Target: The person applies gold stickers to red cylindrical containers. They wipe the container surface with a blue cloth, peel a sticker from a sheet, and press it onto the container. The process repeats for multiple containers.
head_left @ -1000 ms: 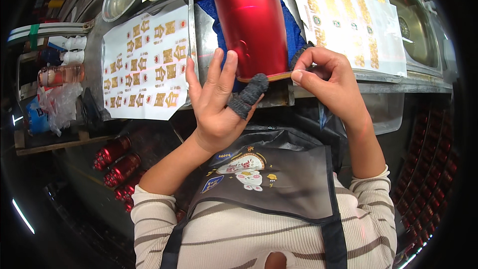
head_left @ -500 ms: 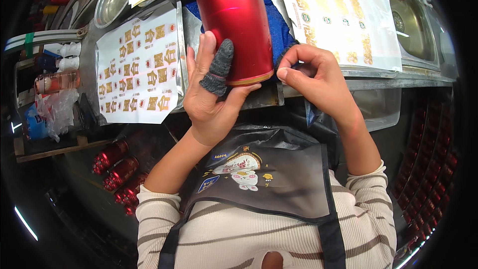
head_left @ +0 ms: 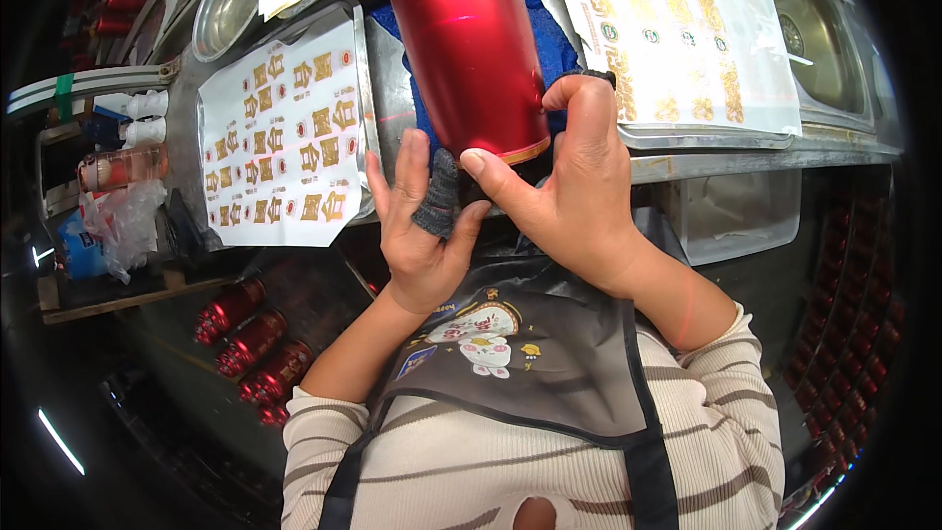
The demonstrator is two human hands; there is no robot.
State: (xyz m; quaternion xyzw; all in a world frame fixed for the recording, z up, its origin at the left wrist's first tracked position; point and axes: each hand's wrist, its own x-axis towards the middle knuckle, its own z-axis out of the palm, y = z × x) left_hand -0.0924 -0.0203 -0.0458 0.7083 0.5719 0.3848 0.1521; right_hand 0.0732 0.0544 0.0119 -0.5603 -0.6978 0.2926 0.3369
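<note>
A shiny red bottle (head_left: pixel 466 39) with a gold rim at its near end lies on a blue cloth (head_left: pixel 551 34). Its far end runs out of view at the top. My right hand (head_left: pixel 589 182) grips the near end, thumb at the gold rim and bent index finger against the right side. A dark knitted cover shows on one of its fingers. Just left of the rim is my left hand (head_left: pixel 424 236), fingers apart and holding nothing. One of its fingers wears a dark grey knitted cover (head_left: pixel 439 198).
Sheets of gold decals (head_left: pixel 280 137) lie on a metal tray to the left, and another decal sheet (head_left: pixel 677 39) lies at the right. Metal basins stand at the far left (head_left: pixel 228 10) and far right (head_left: pixel 819 39). Red bottles (head_left: pixel 253 342) stand low on the left.
My left hand has come off the bottle and drawn down toward me. My right hand has moved left from the cloth's edge onto the bottle's near end. The bottle has shifted slightly right.
</note>
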